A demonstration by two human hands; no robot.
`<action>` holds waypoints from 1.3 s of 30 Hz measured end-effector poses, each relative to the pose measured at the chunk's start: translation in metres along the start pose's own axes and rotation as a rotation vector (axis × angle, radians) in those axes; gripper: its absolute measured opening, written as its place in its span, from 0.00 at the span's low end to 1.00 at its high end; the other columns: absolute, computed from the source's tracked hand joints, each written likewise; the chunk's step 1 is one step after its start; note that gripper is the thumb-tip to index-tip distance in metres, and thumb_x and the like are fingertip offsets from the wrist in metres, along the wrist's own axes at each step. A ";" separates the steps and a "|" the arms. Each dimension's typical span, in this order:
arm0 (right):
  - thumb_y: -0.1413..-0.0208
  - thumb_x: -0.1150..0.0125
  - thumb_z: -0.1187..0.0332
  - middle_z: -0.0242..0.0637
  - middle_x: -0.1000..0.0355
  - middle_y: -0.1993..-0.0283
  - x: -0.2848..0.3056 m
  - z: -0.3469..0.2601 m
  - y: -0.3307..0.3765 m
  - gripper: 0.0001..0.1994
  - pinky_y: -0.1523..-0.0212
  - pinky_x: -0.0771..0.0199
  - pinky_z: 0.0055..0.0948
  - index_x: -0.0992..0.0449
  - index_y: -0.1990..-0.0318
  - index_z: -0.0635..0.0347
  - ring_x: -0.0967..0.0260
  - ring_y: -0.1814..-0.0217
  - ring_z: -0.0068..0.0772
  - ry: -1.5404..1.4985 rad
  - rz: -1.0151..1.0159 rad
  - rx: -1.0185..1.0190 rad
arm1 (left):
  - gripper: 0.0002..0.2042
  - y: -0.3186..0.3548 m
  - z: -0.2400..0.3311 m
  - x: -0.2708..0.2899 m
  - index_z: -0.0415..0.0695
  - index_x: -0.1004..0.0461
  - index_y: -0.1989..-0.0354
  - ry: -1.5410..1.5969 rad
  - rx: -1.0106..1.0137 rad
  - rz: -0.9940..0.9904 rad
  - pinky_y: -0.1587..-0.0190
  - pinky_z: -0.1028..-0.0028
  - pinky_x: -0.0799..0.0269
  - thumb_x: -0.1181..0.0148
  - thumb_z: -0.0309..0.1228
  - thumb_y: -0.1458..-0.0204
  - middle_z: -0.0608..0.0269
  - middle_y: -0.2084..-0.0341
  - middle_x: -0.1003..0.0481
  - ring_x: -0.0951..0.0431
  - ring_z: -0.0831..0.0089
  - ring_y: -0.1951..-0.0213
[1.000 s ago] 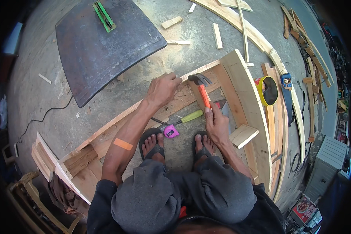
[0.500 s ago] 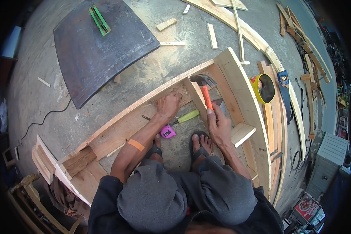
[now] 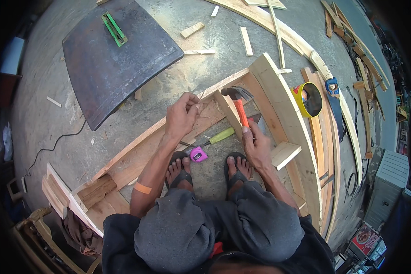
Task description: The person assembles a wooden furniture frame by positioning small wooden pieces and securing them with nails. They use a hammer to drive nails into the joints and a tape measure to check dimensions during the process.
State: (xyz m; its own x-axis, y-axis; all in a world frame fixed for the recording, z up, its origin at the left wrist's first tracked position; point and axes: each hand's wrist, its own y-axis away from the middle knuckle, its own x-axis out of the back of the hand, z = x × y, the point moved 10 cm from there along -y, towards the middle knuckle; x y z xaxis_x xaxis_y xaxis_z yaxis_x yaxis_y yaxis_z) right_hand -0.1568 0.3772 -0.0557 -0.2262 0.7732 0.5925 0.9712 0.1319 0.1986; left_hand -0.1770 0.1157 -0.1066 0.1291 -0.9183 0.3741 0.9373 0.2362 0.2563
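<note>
My right hand (image 3: 257, 147) is wrapped round the orange handle of a claw hammer (image 3: 240, 112). The hammer's dark head points away from me, above a short crosspiece of a curved wooden frame (image 3: 273, 86). Fingertips together in a pinch, my left hand (image 3: 181, 115) hovers by the top edge of the frame's left board (image 3: 134, 147). Whatever it pinches is too small to make out. On the floor between my feet and the crosspiece lie a pink tape measure (image 3: 198, 154) and a tool with a yellow-green handle (image 3: 222, 136).
A yellow tin (image 3: 299, 94) stands right of the frame, beside long planks (image 3: 325, 150) and a blue-handled handsaw (image 3: 333, 98). A dark curved panel (image 3: 118, 59) carrying a green metal piece (image 3: 114, 29) lies at far left. Wood offcuts (image 3: 246, 41) are scattered beyond the frame.
My left hand has lifted from inside the frame and drawn up and left to its top edge. The right hand and hammer stay almost where they were.
</note>
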 end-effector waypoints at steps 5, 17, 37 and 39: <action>0.30 0.45 0.61 0.50 0.29 0.76 -0.021 -0.001 -0.002 0.16 0.72 0.31 0.38 0.24 0.42 0.58 0.29 0.77 0.39 -0.024 -0.072 -0.020 | 0.09 -0.035 -0.013 0.033 0.44 0.15 0.57 -0.181 0.011 -0.081 0.54 0.63 0.22 0.33 0.31 0.45 0.50 0.63 0.15 0.14 0.59 0.61; 0.30 0.46 0.63 0.58 0.22 0.66 -0.063 -0.023 -0.013 0.15 0.62 0.25 0.53 0.27 0.44 0.63 0.22 0.61 0.65 0.070 -0.130 0.174 | 0.10 -0.052 -0.038 0.024 0.41 0.14 0.61 -0.238 0.081 -0.179 0.57 0.68 0.25 0.28 0.31 0.50 0.58 0.68 0.15 0.18 0.72 0.65; 0.29 0.49 0.63 0.56 0.23 0.68 -0.066 -0.054 -0.014 0.14 0.69 0.25 0.57 0.33 0.41 0.58 0.23 0.66 0.65 0.220 -0.076 0.338 | 0.11 -0.055 -0.056 0.030 0.49 0.11 0.62 -0.257 0.244 -0.127 0.55 0.68 0.21 0.26 0.37 0.54 0.57 0.67 0.14 0.14 0.64 0.63; 0.29 0.49 0.64 0.56 0.24 0.69 -0.069 -0.049 -0.009 0.14 0.69 0.25 0.57 0.33 0.41 0.58 0.23 0.66 0.65 0.209 -0.071 0.342 | 0.11 -0.051 -0.058 0.030 0.50 0.11 0.62 -0.276 0.237 -0.130 0.55 0.67 0.21 0.26 0.37 0.54 0.57 0.67 0.14 0.14 0.64 0.63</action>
State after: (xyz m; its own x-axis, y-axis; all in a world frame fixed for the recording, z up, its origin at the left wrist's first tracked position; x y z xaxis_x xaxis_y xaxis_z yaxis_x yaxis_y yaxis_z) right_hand -0.1539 0.2920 -0.0597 -0.2698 0.6167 0.7395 0.9136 0.4066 -0.0057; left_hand -0.2019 0.0573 -0.1598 -0.1080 -0.8329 0.5427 0.8352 0.2201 0.5039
